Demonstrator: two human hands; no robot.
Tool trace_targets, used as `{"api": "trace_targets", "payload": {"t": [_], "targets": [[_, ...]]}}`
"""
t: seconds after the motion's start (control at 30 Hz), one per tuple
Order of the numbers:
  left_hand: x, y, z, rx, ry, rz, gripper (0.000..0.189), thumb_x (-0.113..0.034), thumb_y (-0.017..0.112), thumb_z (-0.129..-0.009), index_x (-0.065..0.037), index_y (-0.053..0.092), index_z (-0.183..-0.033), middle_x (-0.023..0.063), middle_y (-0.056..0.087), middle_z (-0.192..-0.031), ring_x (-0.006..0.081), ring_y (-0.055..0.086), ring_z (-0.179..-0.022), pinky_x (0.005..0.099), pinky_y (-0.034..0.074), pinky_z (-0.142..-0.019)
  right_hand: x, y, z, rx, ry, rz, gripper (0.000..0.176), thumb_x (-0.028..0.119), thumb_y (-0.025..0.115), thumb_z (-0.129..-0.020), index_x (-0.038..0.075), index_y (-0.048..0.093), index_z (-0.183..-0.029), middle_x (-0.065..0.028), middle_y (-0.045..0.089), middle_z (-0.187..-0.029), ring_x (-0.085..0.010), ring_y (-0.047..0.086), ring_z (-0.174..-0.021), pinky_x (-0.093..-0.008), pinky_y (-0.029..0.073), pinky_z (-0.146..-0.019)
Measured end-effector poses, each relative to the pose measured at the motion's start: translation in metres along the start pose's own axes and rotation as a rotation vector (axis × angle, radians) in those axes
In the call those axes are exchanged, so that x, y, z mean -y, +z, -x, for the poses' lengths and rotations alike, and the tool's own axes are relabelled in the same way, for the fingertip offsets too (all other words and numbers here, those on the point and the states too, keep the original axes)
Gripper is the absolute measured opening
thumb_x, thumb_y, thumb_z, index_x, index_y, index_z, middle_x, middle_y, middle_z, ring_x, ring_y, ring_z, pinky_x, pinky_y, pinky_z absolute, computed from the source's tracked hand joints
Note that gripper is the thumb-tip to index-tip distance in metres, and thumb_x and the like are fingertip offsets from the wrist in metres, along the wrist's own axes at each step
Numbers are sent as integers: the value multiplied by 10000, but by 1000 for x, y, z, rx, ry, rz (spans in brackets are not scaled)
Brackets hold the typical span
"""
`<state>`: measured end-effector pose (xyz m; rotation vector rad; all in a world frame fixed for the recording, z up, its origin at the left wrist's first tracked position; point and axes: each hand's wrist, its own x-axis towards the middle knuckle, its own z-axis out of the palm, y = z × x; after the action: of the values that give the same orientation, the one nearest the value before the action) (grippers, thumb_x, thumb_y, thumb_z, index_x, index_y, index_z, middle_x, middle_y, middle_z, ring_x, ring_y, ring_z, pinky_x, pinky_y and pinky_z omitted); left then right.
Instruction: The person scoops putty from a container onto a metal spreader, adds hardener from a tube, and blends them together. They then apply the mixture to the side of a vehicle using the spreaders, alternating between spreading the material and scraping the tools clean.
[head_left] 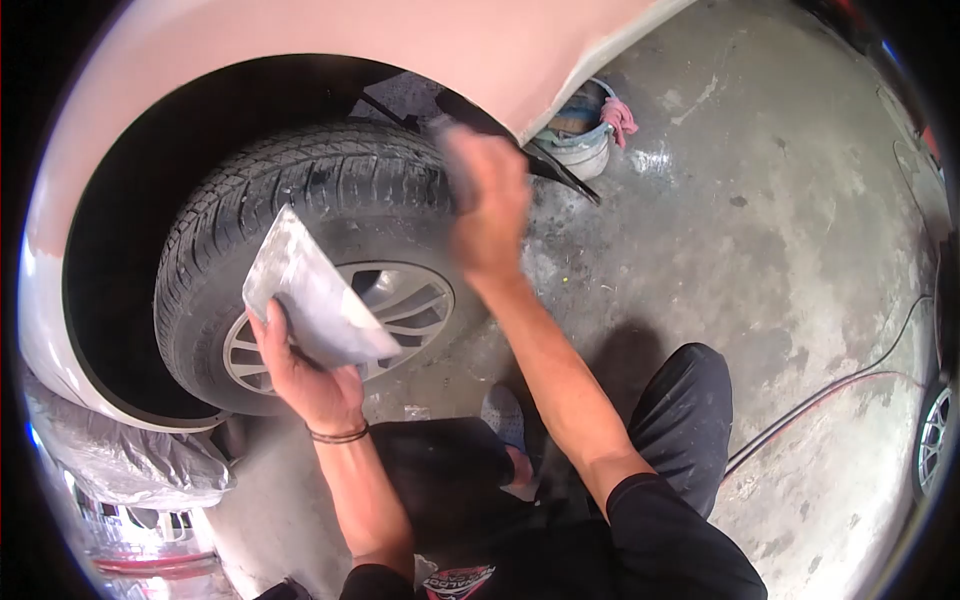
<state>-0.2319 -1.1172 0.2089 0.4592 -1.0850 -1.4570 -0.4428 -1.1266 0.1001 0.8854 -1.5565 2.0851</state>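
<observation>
My left hand (310, 385) grips a flat, pale board (315, 300) by its lower left edge, and it is tilted in front of the wheel. Whitish smears mark the board, which looks like a filler mixing board. My right hand (490, 215) is raised beside the tire (310, 170), just below the lower edge of the pinkish car body panel (370, 30). Motion blurs this hand. Its fingers look closed on a greyish thing (450, 150), too smeared to name.
A white bucket (580, 160) with a pink cloth (619, 118) on its rim stands on the concrete floor beyond the panel. Hoses (800, 412) run along the floor at right. Silvery plastic sheeting (140, 460) hangs at lower left. My bent legs are close below.
</observation>
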Motion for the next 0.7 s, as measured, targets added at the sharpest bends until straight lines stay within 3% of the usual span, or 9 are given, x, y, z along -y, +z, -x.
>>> {"api": "trace_targets", "payload": {"t": [0.03,0.07,0.2,0.3,0.37,0.5,0.53,0.6,0.7], "targets": [[5,5,0,42,-28,-1,415,-199,638,-1119,-100,595,-1519,61,695,-1459,224,674,-1347,414,547,-1146,2,1,14,117,-44,-25,865,-221,537,-724,159,651,-1492,-187,568,-1379,-405,527,-1342,-505,403,-1162],[11,12,1,56,-39,-48,420,-208,636,-1116,-96,589,-1519,61,686,-1461,219,667,-1347,410,542,-1149,17,-11,21,220,-41,-25,734,-186,565,-848,133,634,-1505,-180,575,-1394,-394,536,-1367,-504,407,-1180],[33,34,4,-3,-157,-71,397,-249,609,-1116,-84,588,-1477,62,684,-1408,214,662,-1309,418,528,-1138,55,-73,9,266,198,-521,427,11,610,-1080,43,606,-1506,-199,565,-1469,-375,532,-1445,-490,418,-1223],[56,47,14,-74,-382,53,351,-236,608,-1119,-102,601,-1443,61,703,-1359,230,684,-1253,427,543,-1096,86,-122,1,465,171,-594,521,-34,682,-999,79,616,-1503,-210,563,-1490,-377,523,-1467,-482,426,-1226],[63,58,19,-60,-514,166,333,-222,617,-1121,-97,609,-1431,59,715,-1349,222,694,-1231,393,563,-1059,93,-140,4,553,-3,-485,573,-48,717,-947,106,633,-1492,-198,574,-1488,-390,524,-1468,-488,430,-1230],[36,72,15,-4,-514,337,306,-215,612,-1130,-96,625,-1411,55,735,-1311,211,731,-1165,377,604,-1003,39,-177,-3,853,-174,34,505,25,709,-970,33,636,-1470,-177,559,-1529,-401,509,-1510,-498,413,-1258],[24,74,16,53,-410,324,316,-229,606,-1135,-100,623,-1422,55,739,-1294,216,739,-1153,391,616,-992,16,-181,-2,900,-103,76,456,17,671,-978,48,683,-1433,-175,599,-1518,-390,527,-1503,-493,408,-1267],[19,64,9,27,-331,282,340,-256,607,-1136,-97,616,-1436,53,735,-1292,211,734,-1156,391,617,-967,-19,-173,-28,705,-171,201,456,10,623,-1011,58,681,-1460,-184,613,-1551,-354,517,-1523,-465,401,-1274],[18,55,5,-55,-277,289,357,-269,606,-1134,-92,609,-1444,52,727,-1303,208,725,-1171,389,609,-971,-30,-135,-123,292,136,142,476,68,526,-1071,69,611,-1539,-170,606,-1569,-327,598,-1430,-447,453,-1210]]}}
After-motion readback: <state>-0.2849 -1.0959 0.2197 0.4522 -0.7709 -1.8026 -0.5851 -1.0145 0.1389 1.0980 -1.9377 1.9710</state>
